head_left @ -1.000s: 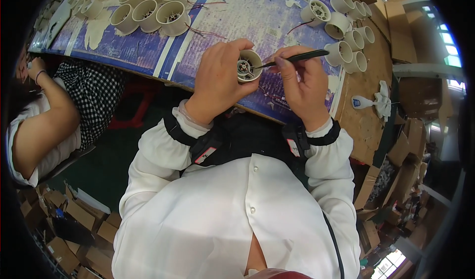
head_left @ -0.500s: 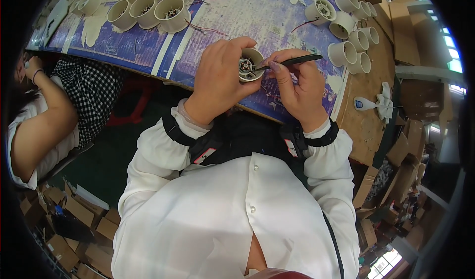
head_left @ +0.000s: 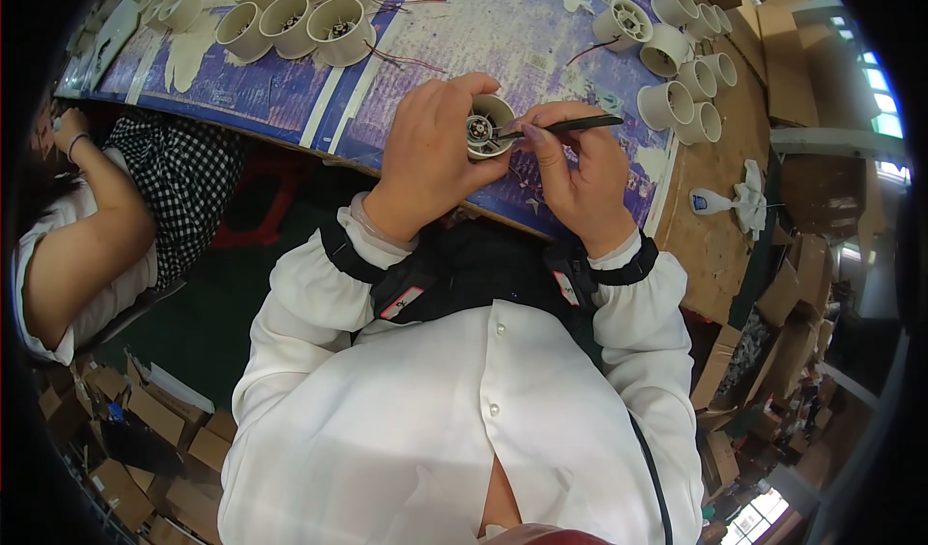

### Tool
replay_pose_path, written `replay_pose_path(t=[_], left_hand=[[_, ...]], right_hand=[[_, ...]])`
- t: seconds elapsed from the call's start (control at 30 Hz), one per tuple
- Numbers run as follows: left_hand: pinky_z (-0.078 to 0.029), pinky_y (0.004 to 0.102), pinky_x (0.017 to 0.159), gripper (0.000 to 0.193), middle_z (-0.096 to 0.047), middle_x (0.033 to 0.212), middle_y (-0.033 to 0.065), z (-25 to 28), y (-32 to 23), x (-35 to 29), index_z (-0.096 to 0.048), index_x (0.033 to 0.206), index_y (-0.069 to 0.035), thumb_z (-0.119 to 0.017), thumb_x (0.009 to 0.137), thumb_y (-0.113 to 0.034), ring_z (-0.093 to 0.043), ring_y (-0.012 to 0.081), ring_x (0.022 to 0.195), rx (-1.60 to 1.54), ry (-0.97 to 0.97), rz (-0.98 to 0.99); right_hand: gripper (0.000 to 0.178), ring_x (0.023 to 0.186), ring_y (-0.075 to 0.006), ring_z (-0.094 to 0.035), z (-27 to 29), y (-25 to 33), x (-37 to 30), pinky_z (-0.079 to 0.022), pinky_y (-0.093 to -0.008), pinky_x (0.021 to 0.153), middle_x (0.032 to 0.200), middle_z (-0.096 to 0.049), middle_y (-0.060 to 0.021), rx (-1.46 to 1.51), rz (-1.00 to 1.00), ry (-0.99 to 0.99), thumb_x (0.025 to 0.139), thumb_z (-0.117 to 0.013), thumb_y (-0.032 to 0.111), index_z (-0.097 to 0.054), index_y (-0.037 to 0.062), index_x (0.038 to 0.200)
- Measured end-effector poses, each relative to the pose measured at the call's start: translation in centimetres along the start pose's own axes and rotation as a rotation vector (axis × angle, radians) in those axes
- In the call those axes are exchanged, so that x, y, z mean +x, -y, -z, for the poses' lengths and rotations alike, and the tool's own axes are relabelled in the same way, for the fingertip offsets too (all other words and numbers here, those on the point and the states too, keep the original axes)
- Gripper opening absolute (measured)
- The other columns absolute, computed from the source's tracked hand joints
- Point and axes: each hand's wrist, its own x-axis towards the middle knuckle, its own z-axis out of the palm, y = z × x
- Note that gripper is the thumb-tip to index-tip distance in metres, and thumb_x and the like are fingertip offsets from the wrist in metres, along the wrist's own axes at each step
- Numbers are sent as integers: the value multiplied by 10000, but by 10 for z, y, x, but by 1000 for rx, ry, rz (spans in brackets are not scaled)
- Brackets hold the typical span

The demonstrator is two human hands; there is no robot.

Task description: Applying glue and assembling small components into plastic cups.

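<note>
A cream plastic cup-shaped housing (head_left: pixel 499 110) is tilted toward me over the near edge of the table. My left hand (head_left: pixel 425 158) wraps round its left side, the thumb along the lower rim. Inside the housing sits a round dark motor-like part (head_left: pixel 479 129) with spokes about it. Black tweezers (head_left: pixel 580 123) are pinched in my right hand (head_left: pixel 592 183), their tip reaching into the housing beside that part. Fine detail at the tip is too small to make out. Below my right fingers, thin wires (head_left: pixel 527 186) show against the table.
Similar cream housings (head_left: pixel 340 38) with red and black wires stand at the far left; more housings (head_left: pixel 665 106) cluster at the right. A small white bottle (head_left: pixel 710 201) lies beside crumpled tissue (head_left: pixel 751 202). Another person's arm (head_left: pixel 87 221) is at left. Cardboard boxes (head_left: pixel 159 410) fill the floor behind.
The tweezers' back end has tipped slightly lower and left. Both hands keep their grip, and the housing stays nearly in place. The whole view has shifted a little.
</note>
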Motion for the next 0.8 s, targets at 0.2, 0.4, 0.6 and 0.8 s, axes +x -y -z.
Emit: replay_pose_path(t=[0.2, 0.4, 0.6, 0.8], left_hand=[[-475, 412, 830, 620, -638, 1052, 99, 0, 0, 0, -534, 1191, -67, -844, 659, -131, -609, 320, 954, -18, 11, 7], [-476, 409, 840, 620, -639, 1063, 100, -2, 2, 0, -534, 1194, -65, -845, 663, -140, -608, 317, 973, -9, -1, 7], [-477, 407, 834, 616, -640, 1057, 100, -1, 1, -1, -535, 1193, -67, -846, 667, -151, -609, 319, 974, 6, -8, 10], [-475, 414, 828, 616, -643, 1039, 97, 0, 0, 0, -538, 1195, -72, -846, 669, -158, -609, 325, 965, 3, -11, -7]], right_hand=[[117, 824, -155, -683, -1, 0, 1, -557, -258, 720, 993, -677, -125, 16, -8, -1, 966, -592, 19, -555, -12, 1073], [105, 829, -161, -685, -3, -1, 2, -556, -262, 716, 985, -680, -121, 6, 18, -8, 965, -594, 23, -565, -14, 1059], [94, 846, -165, -686, -1, 10, 5, -552, -270, 733, 976, -679, -115, -46, 31, 12, 957, -602, 19, -584, -10, 1045], [89, 852, -160, -683, 1, 6, 2, -551, -271, 745, 977, -678, -106, -21, -46, -31, 954, -607, 22, -601, -5, 1039]])
